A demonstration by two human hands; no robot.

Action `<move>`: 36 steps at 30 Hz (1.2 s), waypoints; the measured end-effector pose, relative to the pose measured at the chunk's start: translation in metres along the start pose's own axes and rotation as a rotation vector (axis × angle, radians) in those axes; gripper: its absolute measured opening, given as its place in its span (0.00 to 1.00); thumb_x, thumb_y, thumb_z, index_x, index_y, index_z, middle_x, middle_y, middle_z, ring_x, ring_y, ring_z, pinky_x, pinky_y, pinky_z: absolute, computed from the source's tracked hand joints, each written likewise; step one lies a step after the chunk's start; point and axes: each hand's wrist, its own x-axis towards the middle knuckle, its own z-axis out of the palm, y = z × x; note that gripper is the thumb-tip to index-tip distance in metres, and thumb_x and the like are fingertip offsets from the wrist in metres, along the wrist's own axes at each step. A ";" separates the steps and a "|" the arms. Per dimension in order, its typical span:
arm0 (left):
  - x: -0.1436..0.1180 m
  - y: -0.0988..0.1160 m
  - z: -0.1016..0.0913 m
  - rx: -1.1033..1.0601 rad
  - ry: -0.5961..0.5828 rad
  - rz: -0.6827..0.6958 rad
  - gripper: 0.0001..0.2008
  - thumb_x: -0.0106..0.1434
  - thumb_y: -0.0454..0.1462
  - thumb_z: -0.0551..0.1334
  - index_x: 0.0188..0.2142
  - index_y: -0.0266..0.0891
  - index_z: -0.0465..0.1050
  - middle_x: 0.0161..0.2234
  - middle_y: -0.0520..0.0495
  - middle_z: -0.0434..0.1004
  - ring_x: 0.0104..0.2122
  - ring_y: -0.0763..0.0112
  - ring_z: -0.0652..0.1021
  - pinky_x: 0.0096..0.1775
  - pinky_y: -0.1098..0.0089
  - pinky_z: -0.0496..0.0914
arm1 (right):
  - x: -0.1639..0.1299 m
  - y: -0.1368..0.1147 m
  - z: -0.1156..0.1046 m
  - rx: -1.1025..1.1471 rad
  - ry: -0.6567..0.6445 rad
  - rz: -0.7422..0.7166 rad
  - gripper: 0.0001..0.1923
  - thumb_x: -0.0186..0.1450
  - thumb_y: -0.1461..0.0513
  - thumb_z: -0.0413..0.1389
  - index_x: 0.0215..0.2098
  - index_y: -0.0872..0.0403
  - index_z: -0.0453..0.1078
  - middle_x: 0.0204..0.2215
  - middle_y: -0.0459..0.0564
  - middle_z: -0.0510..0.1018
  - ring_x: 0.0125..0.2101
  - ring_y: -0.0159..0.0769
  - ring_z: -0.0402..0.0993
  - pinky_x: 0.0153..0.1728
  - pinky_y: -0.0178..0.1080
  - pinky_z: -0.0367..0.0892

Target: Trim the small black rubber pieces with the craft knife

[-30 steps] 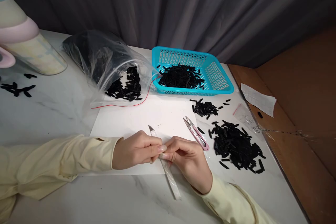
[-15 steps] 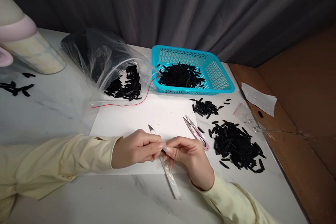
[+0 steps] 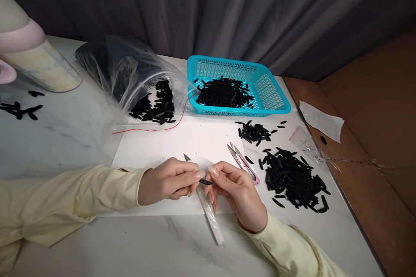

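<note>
The person's left hand (image 3: 173,180) pinches a small, slim, dark black piece (image 3: 205,181) between thumb and fingers, its free end pointing right, above the near part of a flat white paper sheet (image 3: 208,138). Just beside that end is the right hand (image 3: 243,197), thumb and forefinger drawn together; whether they grip anything or touch the piece, I cannot tell. Beneath both hands lies a slender knife with a pointed metal blade and a pale, shiny handle (image 3: 214,223), its tip toward the far left. Right of it, pink-handled metal thread snips (image 3: 241,162) lie with blades apart. Farther right on the white marbled table (image 3: 130,246) spreads a large heap of black slivers (image 3: 292,179), with a smaller heap of black slivers (image 3: 255,132) on its far side. Beyond the paper stands a bright blue perforated plastic basket (image 3: 274,108) holding more such slivers; left of it, a clear plastic bag with a red-edged mouth (image 3: 120,67) lies on its side, slivers visible at its opening.
</note>
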 end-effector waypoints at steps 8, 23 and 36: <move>0.007 -0.005 -0.009 -0.181 -0.056 -0.024 0.16 0.64 0.38 0.52 0.20 0.34 0.62 0.11 0.60 0.52 0.10 0.85 0.52 0.14 0.78 0.47 | -0.002 -0.003 0.002 -0.070 -0.058 -0.034 0.20 0.64 0.51 0.50 0.24 0.59 0.67 0.20 0.48 0.73 0.15 0.26 0.66 0.16 0.31 0.63; 0.005 -0.004 -0.007 -0.169 -0.016 -0.036 0.17 0.63 0.38 0.53 0.19 0.34 0.61 0.10 0.60 0.52 0.10 0.86 0.51 0.14 0.79 0.47 | -0.004 -0.002 0.000 -0.113 -0.103 -0.060 0.15 0.63 0.54 0.53 0.27 0.58 0.68 0.22 0.48 0.73 0.18 0.26 0.64 0.19 0.32 0.61; 0.004 0.000 -0.004 -0.153 0.008 -0.028 0.17 0.64 0.38 0.51 0.19 0.35 0.59 0.11 0.60 0.50 0.11 0.85 0.50 0.14 0.78 0.46 | -0.003 -0.002 0.001 -0.133 -0.104 -0.066 0.16 0.64 0.54 0.52 0.26 0.58 0.68 0.21 0.48 0.72 0.17 0.27 0.64 0.20 0.33 0.61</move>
